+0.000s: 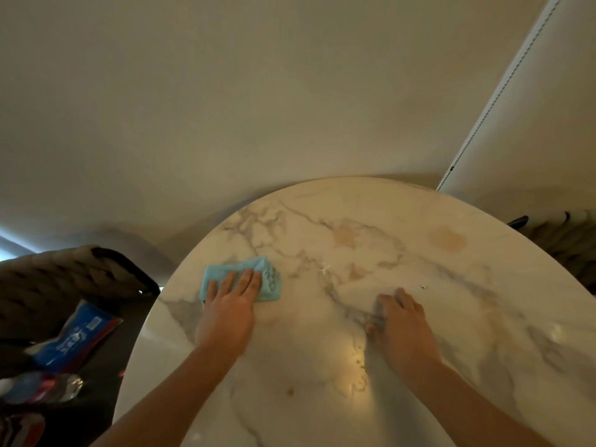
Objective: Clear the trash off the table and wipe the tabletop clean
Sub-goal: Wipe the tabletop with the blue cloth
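- Head view: our left hand (230,312) presses flat on the blue cloth (241,279) at the table's (483,333) left side
- Cloth looks soft, light; we'd palm its middle
- Right hand (401,327) rests spread, empty

left hand (227,312) presses blue cloth (245,280) flat on marble table (403,398); right hand (403,330) rests beside.

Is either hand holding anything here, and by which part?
The left hand presses flat on the blue cloth's near left part, pinning it to the table, not gripping. The right hand rests bare on the marble.
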`<state>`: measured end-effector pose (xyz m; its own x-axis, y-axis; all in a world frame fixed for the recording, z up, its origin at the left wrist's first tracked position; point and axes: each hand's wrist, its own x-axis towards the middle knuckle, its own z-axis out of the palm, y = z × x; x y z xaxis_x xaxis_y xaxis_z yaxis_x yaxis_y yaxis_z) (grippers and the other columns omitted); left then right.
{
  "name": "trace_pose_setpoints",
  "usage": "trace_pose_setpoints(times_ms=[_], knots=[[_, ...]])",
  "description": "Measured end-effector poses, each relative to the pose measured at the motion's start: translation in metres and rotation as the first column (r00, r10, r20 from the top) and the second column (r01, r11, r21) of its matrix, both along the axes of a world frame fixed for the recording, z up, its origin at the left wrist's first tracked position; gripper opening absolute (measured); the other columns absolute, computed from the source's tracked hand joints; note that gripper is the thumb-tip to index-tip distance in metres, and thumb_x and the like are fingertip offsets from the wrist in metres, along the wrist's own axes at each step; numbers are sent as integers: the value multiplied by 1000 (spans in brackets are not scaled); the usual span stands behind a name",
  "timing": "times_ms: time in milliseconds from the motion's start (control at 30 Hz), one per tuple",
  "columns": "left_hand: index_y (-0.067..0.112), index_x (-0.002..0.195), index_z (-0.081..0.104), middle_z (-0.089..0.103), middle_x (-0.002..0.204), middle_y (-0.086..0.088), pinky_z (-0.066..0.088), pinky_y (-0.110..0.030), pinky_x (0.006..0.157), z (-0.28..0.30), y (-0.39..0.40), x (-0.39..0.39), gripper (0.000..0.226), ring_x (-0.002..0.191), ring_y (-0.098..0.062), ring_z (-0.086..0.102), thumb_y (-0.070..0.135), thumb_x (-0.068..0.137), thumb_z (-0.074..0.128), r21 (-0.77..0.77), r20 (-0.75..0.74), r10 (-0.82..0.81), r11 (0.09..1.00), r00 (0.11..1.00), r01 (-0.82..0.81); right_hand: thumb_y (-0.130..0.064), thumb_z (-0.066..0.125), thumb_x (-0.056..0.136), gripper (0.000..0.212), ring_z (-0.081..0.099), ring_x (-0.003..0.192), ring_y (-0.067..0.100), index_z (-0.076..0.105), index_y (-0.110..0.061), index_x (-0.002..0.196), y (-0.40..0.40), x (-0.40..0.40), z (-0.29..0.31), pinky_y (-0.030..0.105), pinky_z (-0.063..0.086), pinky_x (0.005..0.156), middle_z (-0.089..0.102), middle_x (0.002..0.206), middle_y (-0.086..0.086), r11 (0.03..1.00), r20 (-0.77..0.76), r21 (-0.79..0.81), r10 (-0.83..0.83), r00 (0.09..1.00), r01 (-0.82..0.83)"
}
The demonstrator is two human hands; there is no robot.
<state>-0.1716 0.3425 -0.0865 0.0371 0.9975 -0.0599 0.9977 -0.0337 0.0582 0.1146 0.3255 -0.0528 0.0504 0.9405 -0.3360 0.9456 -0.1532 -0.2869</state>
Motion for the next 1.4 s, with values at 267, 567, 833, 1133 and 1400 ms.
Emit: trace_pose_setpoints(times_ms=[267,567,833,1133,1400], knots=[[21,146,37,43,148,2,29,-52,109,3,48,36,59,135,-29,38,11,89,41,5,-15,38,999,999,-38,-37,50,96,57,13,147,27,32,-22,148,-2,1,-5,38,22,118,14,160,9,1000,-9,22,-4,1000,4],[22,147,35,43,146,2,40,-49,100,21,65,1,56,128,-27,43,13,91,41,-24,-28,195,980,980,-195,-44,52,93,71,4,149,26,17,-25,152,-1,0,8,41,25,117,-6,162,5,999,26,26,25,999,-25],[17,146,40,43,148,-3,33,-53,105,2,16,26,70,135,-32,39,1,79,52,-47,-31,63,997,998,-64,-41,49,95,67,1,149,28,19,-23,151,27,13,9,47,16,119,0,162,8,995,53,-31,102,993,-100],[11,129,60,63,127,-10,45,-57,90,-9,36,95,57,114,-38,58,9,76,39,16,-18,-19,1000,1000,19,-41,51,93,69,1,148,30,19,-20,150,31,22,-2,50,18,117,2,161,10,988,17,-46,146,989,-145],[19,143,42,51,138,-5,41,-47,100,14,107,111,54,124,-31,47,9,90,41,28,23,256,966,966,-257,-52,50,90,78,1,149,26,14,-22,153,41,59,0,46,16,119,1,162,5,985,35,-42,169,985,-168]])
